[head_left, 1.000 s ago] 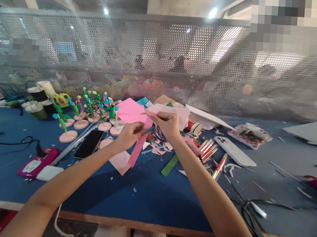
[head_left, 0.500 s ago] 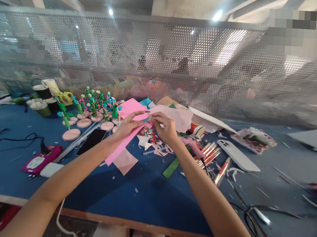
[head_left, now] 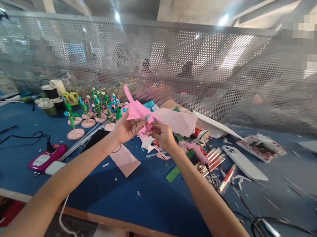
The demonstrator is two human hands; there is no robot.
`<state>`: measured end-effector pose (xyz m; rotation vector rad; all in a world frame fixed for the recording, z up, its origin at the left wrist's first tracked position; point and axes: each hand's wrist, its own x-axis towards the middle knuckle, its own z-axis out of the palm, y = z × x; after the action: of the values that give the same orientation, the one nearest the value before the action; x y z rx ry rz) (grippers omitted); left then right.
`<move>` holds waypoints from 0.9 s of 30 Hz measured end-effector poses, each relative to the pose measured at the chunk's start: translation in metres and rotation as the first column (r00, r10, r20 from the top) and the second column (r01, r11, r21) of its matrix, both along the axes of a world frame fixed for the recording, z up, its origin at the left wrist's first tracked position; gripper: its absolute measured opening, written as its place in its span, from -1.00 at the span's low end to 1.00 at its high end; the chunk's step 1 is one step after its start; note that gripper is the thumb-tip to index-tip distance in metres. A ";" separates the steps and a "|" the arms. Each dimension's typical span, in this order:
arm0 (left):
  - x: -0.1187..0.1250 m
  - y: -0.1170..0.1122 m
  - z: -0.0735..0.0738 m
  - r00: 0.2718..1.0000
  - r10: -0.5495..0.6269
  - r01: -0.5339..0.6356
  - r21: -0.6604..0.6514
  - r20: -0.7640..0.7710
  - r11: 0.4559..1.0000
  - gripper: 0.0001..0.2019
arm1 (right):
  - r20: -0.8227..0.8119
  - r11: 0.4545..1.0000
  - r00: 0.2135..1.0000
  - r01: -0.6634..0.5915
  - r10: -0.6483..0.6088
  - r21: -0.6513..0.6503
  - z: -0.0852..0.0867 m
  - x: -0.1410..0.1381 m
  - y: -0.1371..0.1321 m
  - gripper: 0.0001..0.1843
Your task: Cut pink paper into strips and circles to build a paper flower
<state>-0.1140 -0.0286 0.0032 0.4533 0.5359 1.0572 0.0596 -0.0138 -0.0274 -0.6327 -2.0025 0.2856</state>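
Observation:
My left hand (head_left: 128,128) is closed in a pinch on pink paper above the middle of the blue table. My right hand (head_left: 161,133) faces it, thumb and fingertips pinched at the near end of the same paper. A pink paper strip (head_left: 128,93) sticks up beyond my left fingers; its lower part is hard to tell from the pink sheet (head_left: 137,110) behind. A small teal spot shows between the hands, too small to name. Under my left wrist lies a pale pink paper rectangle (head_left: 126,162). Paper scraps (head_left: 160,152) lie below my right hand.
Small green and blue paper plants on round pink bases (head_left: 76,134) stand at the left. Nearby are yellow scissors (head_left: 73,98) and a purple device (head_left: 47,159). To the right lie a pink glue gun (head_left: 198,153), a white phone (head_left: 244,163) and black cables. A perforated metal screen (head_left: 161,68) stands behind.
The pink strip, which hung down toward me beneath my left hand, now points up and away. My hands have turned and drawn slightly apart. The view has shifted a little.

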 end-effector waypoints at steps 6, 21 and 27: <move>-0.003 0.005 -0.003 0.996 -0.011 0.025 0.163 -0.088 0.986 -0.51 | -0.016 0.997 1.000 -0.022 0.021 -0.071 0.005 -0.001 -0.001 -0.48; 0.018 -0.002 -0.016 0.809 0.362 -0.003 0.613 -0.463 0.790 -0.60 | -0.098 0.988 0.994 -0.056 0.042 -0.144 -0.006 -0.002 0.004 -0.73; 0.026 -0.011 -0.020 0.855 0.379 -0.145 0.539 -0.354 0.830 -0.63 | 0.028 0.984 0.984 0.177 -0.177 0.020 -0.004 -0.006 -0.001 -0.74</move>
<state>-0.0879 -0.0392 -0.0168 1.1286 0.7537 1.3807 0.0540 -0.0153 -0.0314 -0.8029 -1.9595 0.1523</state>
